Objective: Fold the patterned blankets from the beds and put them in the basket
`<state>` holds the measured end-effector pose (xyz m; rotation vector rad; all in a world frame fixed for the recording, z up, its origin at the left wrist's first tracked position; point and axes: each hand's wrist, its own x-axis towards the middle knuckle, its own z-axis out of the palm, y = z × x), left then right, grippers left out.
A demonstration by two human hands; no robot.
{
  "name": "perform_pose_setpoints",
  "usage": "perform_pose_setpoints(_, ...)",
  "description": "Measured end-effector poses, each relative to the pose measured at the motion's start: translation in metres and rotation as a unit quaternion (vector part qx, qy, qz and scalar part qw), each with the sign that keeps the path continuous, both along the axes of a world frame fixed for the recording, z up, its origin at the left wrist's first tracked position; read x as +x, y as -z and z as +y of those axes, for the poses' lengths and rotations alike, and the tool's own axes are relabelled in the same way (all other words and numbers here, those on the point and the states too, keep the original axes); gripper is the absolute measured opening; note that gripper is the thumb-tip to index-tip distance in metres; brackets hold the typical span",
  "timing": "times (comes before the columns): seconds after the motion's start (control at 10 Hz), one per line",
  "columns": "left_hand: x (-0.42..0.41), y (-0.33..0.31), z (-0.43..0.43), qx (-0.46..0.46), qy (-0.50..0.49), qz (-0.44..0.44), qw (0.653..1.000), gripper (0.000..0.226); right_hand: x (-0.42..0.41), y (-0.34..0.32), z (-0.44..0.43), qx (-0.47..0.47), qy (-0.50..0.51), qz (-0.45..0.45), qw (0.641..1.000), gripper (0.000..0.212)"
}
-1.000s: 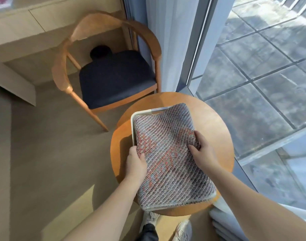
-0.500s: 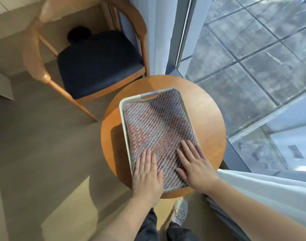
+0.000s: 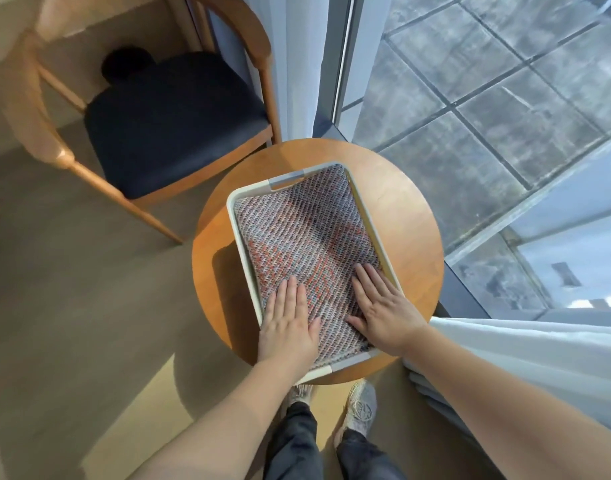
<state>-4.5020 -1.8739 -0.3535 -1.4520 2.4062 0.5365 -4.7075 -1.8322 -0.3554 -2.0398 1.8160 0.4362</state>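
A folded blanket (image 3: pixel 307 233) with a red, grey and white woven pattern lies flat inside a shallow white basket (image 3: pixel 236 223). The basket stands on a small round wooden table (image 3: pixel 397 202). My left hand (image 3: pixel 288 327) lies flat on the blanket's near left part, fingers straight and together. My right hand (image 3: pixel 380 306) presses flat on the near right part, fingers straight and slightly spread. Neither hand grips anything. The blanket's near edge is partly hidden under my hands.
A wooden armchair (image 3: pixel 151 123) with a dark blue seat stands behind the table to the left. A glass wall (image 3: pixel 487 116) and white curtains (image 3: pixel 526 355) close off the right side. Wooden floor (image 3: pixel 72 306) spreads to the left. My feet (image 3: pixel 357 407) are under the table's near edge.
A second ago both hands gripped the folded blanket above the basket. They lowered it in and let go. Now both lie flat on it.
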Motion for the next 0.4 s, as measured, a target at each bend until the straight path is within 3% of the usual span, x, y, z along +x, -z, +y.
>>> perform_pose_setpoints(0.2, 0.011, -0.039, -0.024, 0.012, 0.019, 0.008, 1.000, 0.067, 0.005, -0.054, 0.011, 0.044, 0.109, -0.047, 0.992, 0.082)
perform_pose_setpoints(0.4, 0.015, -0.102, -0.042, 0.019, 0.017, 0.027, 0.999, 0.063, 0.007, -0.126, -0.004, 0.009, 0.161, -0.082, 0.984, 0.037)
